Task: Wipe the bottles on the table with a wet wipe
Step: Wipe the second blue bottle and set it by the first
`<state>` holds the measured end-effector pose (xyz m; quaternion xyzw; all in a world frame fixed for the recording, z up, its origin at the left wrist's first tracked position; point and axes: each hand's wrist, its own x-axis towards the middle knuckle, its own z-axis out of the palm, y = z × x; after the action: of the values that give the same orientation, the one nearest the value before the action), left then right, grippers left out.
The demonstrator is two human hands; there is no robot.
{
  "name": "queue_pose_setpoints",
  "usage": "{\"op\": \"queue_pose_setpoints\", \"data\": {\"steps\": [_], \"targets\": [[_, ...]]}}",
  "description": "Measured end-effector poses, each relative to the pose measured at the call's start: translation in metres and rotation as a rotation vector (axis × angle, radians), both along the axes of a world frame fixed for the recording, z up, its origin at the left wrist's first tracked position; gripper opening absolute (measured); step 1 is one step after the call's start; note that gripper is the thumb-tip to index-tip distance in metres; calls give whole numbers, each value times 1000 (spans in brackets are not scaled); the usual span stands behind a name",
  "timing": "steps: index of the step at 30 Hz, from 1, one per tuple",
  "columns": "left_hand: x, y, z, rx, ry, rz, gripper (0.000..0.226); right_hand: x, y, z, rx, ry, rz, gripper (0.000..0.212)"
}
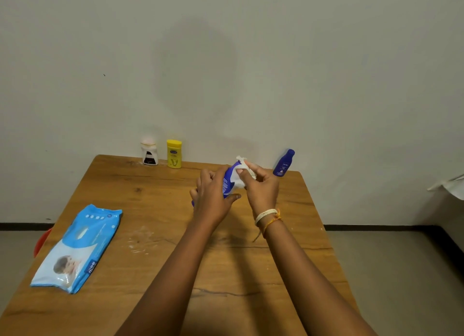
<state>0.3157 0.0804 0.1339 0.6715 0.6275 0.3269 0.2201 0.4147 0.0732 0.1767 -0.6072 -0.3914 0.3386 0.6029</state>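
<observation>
My left hand (213, 196) grips a blue bottle (228, 182) and holds it tilted above the middle of the wooden table (155, 210). My right hand (261, 187) pinches a crumpled white wet wipe (241, 171) and presses it against the bottle's upper part. Most of the bottle is hidden by my fingers and the wipe. A small dark blue bottle (283, 163) stands at the table's far right edge. At the far edge by the wall stand a yellow bottle (174, 153) and a white bottle with a dark label (149, 153).
A blue pack of wet wipes (77, 248) lies on the left side of the table. Something red (41, 242) sticks out past the table's left edge. A white smear (140, 240) marks the wood near the pack. Pale cloth (449, 187) shows at the right.
</observation>
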Motion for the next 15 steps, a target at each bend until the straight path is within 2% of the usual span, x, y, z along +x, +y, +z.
{"op": "queue_pose_setpoints", "data": {"steps": [2, 4, 6, 10, 15], "targets": [[-4, -1, -3, 15, 13, 34, 74, 4, -3, -1, 12, -87, -61, 15], [-7, -1, -4, 24, 7, 60, 77, 10, -5, 0, 32, -84, -158, 9], [-7, -1, -2, 33, 27, 56, 79, 15, -3, 2, 32, -44, -212, 11], [-2, -8, 0, 51, -2, -13, 79, 11, 0, 0, 23, -266, 51, 21], [-1, -9, -4, 88, -32, -13, 83, 9, 2, 2, 39, -72, -58, 7]]}}
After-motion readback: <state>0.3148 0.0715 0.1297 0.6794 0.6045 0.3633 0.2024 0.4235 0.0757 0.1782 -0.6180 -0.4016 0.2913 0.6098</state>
